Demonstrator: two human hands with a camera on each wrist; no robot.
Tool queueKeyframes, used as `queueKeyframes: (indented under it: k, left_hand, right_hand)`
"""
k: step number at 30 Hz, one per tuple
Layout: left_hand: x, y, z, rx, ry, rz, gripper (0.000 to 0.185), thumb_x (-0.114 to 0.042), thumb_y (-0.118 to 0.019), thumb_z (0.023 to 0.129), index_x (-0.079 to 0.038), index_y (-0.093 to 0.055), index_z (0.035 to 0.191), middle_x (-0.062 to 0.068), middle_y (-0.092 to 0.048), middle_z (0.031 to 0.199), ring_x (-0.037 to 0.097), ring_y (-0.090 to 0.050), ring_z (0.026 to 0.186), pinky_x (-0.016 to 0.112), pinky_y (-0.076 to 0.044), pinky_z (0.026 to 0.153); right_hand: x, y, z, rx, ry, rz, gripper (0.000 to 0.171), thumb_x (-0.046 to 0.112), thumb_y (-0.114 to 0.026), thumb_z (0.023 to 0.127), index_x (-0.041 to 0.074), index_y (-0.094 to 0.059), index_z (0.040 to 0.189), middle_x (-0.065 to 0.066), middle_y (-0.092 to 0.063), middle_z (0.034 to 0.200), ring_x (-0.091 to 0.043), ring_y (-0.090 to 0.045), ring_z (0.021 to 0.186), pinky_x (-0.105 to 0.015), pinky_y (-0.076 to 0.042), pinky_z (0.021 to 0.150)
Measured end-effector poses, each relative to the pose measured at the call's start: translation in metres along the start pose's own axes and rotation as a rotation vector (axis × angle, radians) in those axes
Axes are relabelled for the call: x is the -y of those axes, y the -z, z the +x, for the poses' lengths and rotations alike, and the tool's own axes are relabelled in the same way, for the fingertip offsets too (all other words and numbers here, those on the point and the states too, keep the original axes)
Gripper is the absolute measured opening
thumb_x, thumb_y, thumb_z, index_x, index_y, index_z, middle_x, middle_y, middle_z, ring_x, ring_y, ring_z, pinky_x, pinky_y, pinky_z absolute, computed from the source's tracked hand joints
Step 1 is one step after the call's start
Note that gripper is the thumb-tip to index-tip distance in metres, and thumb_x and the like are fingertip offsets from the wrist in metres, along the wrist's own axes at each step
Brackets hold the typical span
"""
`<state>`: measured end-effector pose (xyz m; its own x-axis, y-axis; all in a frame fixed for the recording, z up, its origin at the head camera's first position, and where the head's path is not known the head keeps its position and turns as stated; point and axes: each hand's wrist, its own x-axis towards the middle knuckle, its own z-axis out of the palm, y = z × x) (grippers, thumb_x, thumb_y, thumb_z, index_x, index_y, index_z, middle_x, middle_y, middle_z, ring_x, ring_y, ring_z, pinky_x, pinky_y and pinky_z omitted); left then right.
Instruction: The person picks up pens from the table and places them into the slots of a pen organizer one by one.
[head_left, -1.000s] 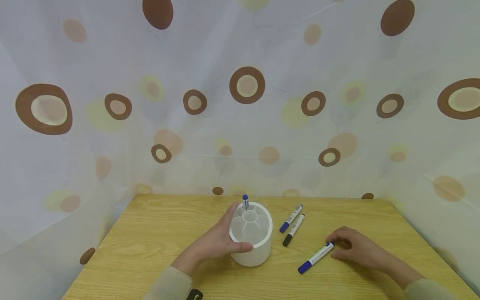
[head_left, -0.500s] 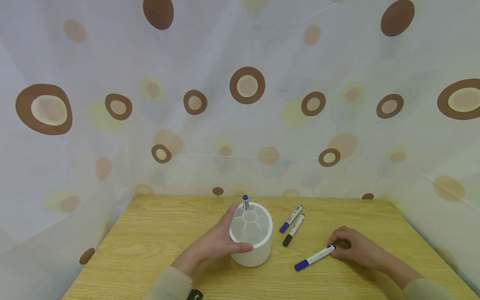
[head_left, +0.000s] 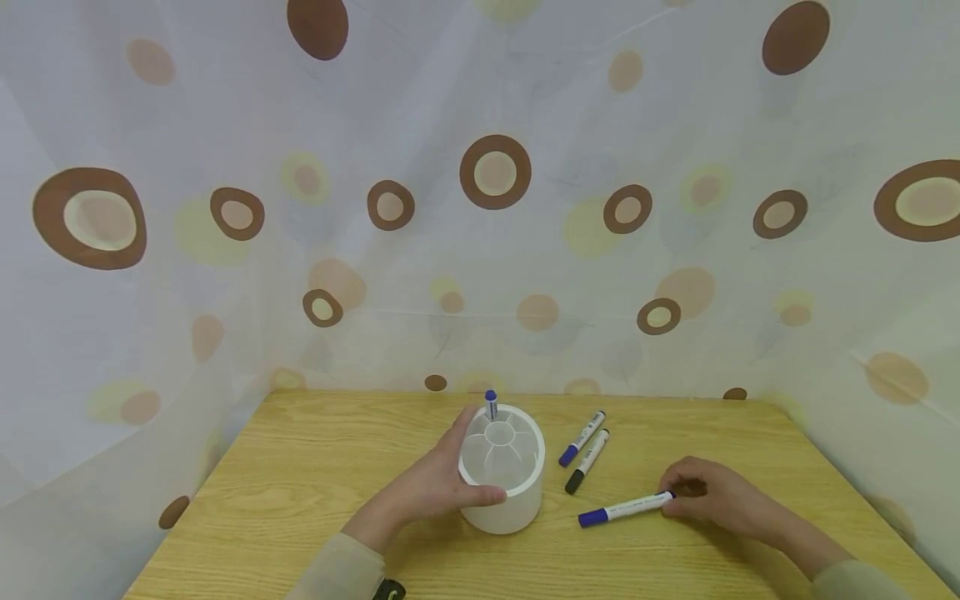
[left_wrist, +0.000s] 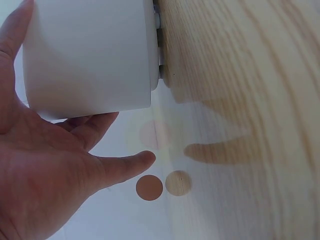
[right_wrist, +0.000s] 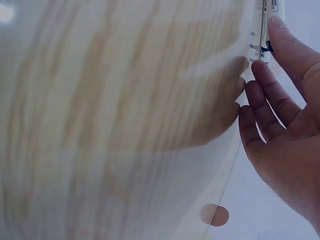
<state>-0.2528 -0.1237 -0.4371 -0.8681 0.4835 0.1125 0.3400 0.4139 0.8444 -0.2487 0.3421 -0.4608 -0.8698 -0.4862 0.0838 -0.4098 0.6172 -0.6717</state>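
Observation:
My left hand (head_left: 431, 486) holds a round white pen holder (head_left: 523, 508) from its left side, thumb across the front rim. Divided compartments show inside it, and a blue-capped marker (head_left: 491, 406) stands in one at the back. In the left wrist view the fingers lie along the holder's white wall (left_wrist: 95, 60). To the right, my right hand (head_left: 723, 507) pinches the end of another white marker (head_left: 637, 507), whose blue cap points left toward the holder. That marker lies low over the table; the right wrist view catches its end (right_wrist: 274, 7) by the thumb.
Between holder and right hand, a blue-capped marker (head_left: 582, 438) and a black-capped marker (head_left: 588, 460) lie side by side on the wooden table (head_left: 322, 450). A dotted curtain (head_left: 420, 267) encloses the table's back and sides.
The marker at my right hand has swung, its blue cap moving left and slightly up until it lies nearly level across the view. The left hand and pen holder have stayed put.

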Motion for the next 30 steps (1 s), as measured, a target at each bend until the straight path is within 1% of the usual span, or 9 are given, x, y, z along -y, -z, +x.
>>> queueKeyframes:
  k: [2, 5, 9, 13, 19, 24, 27, 30]
  left_hand:
    - [0.001, 0.0, 0.0, 0.0, 0.003, 0.0, 0.127, -0.042, -0.097, 0.086, -0.025, -0.01, 0.177, 0.015, -0.04, 0.168, 0.038, -0.05, 0.147, 0.065, -0.039, 0.121]
    - [0.003, -0.001, 0.001, 0.0, 0.005, -0.004, 0.127, -0.044, -0.097, 0.085, -0.026, -0.01, 0.177, 0.013, -0.041, 0.167, 0.036, -0.051, 0.146, 0.064, -0.039, 0.121]
    - [0.005, -0.002, 0.002, 0.002, 0.003, -0.016, 0.125, -0.045, -0.097, 0.086, -0.027, -0.012, 0.176, 0.011, -0.043, 0.166, 0.034, -0.051, 0.145, 0.062, -0.039, 0.121]
    - [0.005, -0.002, 0.002, 0.005, -0.002, -0.017, 0.124, -0.044, -0.097, 0.086, -0.028, -0.012, 0.176, 0.01, -0.043, 0.165, 0.034, -0.051, 0.145, 0.061, -0.039, 0.121]
    - [0.005, -0.002, 0.002, 0.005, -0.01, -0.012, 0.123, -0.044, -0.096, 0.086, -0.027, -0.013, 0.175, 0.01, -0.044, 0.164, 0.033, -0.051, 0.145, 0.061, -0.039, 0.121]
    - [0.004, -0.001, 0.002, 0.004, -0.009, -0.013, 0.123, -0.044, -0.096, 0.086, -0.026, -0.014, 0.175, 0.01, -0.044, 0.164, 0.034, -0.052, 0.145, 0.062, -0.04, 0.121]
    - [0.004, -0.001, 0.001, 0.002, -0.007, -0.011, 0.123, -0.045, -0.096, 0.086, -0.026, -0.013, 0.175, 0.011, -0.044, 0.164, 0.034, -0.051, 0.145, 0.062, -0.041, 0.12]
    - [0.004, -0.001, 0.001, 0.002, -0.002, -0.011, 0.124, -0.045, -0.096, 0.086, -0.027, -0.012, 0.176, 0.011, -0.043, 0.165, 0.035, -0.051, 0.145, 0.062, -0.041, 0.121]
  right_hand:
    - [0.001, 0.001, -0.001, 0.004, -0.031, -0.001, 0.014, 0.019, -0.083, 0.101, 0.014, -0.076, 0.113, 0.0, -0.071, 0.114, -0.005, -0.059, 0.098, -0.024, -0.053, 0.085]
    - [0.002, 0.003, -0.002, 0.011, -0.047, -0.008, 0.013, 0.02, -0.08, 0.103, 0.014, -0.076, 0.115, 0.002, -0.073, 0.112, -0.004, -0.06, 0.097, -0.024, -0.053, 0.084]
    - [0.001, 0.004, -0.001, 0.012, -0.034, 0.038, 0.012, 0.016, -0.076, 0.106, 0.01, -0.075, 0.117, 0.002, -0.074, 0.11, -0.004, -0.062, 0.096, -0.023, -0.055, 0.083]
    - [0.002, 0.004, 0.0, -0.002, -0.013, 0.084, 0.014, 0.013, -0.073, 0.108, 0.007, -0.074, 0.121, -0.001, -0.075, 0.111, -0.005, -0.066, 0.097, -0.024, -0.057, 0.081]
    - [0.013, 0.008, 0.001, -0.069, -0.008, 0.156, 0.019, 0.013, -0.071, 0.11, 0.003, -0.071, 0.125, -0.008, -0.076, 0.113, -0.011, -0.073, 0.101, -0.028, -0.062, 0.082]
    - [0.028, 0.015, 0.002, -0.108, -0.059, 0.203, 0.025, 0.017, -0.07, 0.111, 0.001, -0.068, 0.13, -0.014, -0.074, 0.116, -0.016, -0.073, 0.105, -0.03, -0.062, 0.087]
    - [0.037, 0.018, 0.002, -0.131, -0.078, 0.222, 0.026, 0.018, -0.069, 0.112, 0.001, -0.067, 0.131, -0.017, -0.072, 0.115, -0.016, -0.073, 0.105, -0.03, -0.062, 0.088]
    - [0.045, 0.019, 0.004, -0.166, -0.053, 0.212, 0.024, 0.016, -0.068, 0.112, 0.002, -0.066, 0.131, -0.013, -0.071, 0.112, -0.012, -0.073, 0.105, -0.028, -0.061, 0.086]
